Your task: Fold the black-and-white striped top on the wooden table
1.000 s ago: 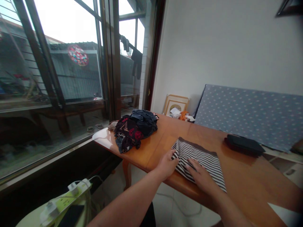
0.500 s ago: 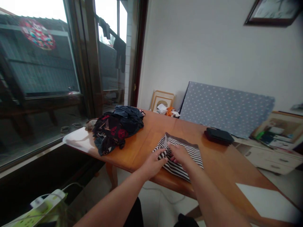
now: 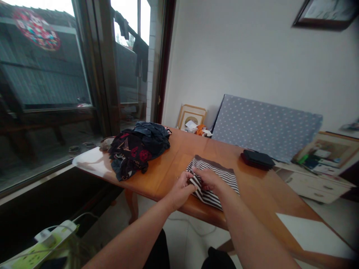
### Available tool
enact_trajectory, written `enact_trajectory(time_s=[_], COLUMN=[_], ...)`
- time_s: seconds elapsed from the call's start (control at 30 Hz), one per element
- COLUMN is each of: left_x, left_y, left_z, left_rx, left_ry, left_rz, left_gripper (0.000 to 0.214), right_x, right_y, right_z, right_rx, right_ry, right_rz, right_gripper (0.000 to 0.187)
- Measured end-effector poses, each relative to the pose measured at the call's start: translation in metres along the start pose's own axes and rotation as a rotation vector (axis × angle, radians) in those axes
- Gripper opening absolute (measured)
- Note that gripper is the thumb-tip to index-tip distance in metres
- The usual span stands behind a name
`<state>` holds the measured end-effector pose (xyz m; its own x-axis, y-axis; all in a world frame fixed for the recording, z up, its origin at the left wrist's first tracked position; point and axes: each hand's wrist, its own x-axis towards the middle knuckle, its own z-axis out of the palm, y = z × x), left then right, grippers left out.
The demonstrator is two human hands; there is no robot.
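Observation:
A brown-and-white striped garment (image 3: pixel 224 178) with a plain brown band along its far edge lies on the wooden table in front of me. Its exact kind I cannot make out. At its left side, my left hand (image 3: pixel 183 189) pinches a raised fold of the cloth between thumb and fingers. Close beside it, my right hand (image 3: pixel 208 178) is closed on the same garment, with its fingertips partly hidden in the fabric. The cloth between the two hands is bunched up, while the right part lies flat.
A heap of dark clothes (image 3: pixel 140 147) sits at the table's left end. A black case (image 3: pixel 257 159) lies toward the right, and a white sheet (image 3: pixel 311 233) near the right front edge of the wooden table (image 3: pixel 164 175). A power strip (image 3: pixel 42 246) is at lower left.
My left hand has closed on the garment's left edge and drawn it inward into a fold. My right hand has shifted slightly left. The view has tilted a little.

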<state>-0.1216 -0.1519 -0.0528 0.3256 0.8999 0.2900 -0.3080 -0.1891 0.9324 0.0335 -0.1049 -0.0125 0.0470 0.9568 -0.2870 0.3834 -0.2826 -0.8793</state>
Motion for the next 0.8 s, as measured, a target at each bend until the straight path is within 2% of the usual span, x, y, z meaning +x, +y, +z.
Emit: enact_trajectory(time_s=[0.1, 0.23, 0.43, 0.57, 0.7, 0.8], left_x=[-0.001, -0.001, -0.001, -0.004, -0.005, -0.004], left_y=[0.002, -0.004, -0.009, -0.01, -0.016, -0.018], left_z=[0.001, -0.003, -0.007, -0.005, -0.004, -0.003], left_rx=[-0.045, 0.034, 0.419, 0.596, 0.741, 0.818], left_ry=[-0.038, 0.01, 0.111, 0.047, 0.02, -0.005], left_rz=[-0.014, -0.006, 0.056, 0.128, 0.163, 0.172], left_gripper=[0.026, 0.018, 0.016, 0.029, 0.043, 0.046], right_x=[0.005, 0.01, 0.01, 0.011, 0.011, 0.007], right_y=[-0.003, 0.002, 0.014, 0.022, 0.031, 0.045], right_z=[0.004, 0.004, 0.001, -0.002, -0.025, -0.066], right_rx=[-0.161, -0.186, -0.095, 0.04, 0.229, 0.341], right_ry=[0.051, 0.088, 0.024, 0.034, 0.104, 0.182], right_rz=[-0.041, -0.063, -0.09, -0.115, -0.143, -0.144], right_gripper=[0.03, 0.017, 0.015, 0.011, 0.012, 0.016])
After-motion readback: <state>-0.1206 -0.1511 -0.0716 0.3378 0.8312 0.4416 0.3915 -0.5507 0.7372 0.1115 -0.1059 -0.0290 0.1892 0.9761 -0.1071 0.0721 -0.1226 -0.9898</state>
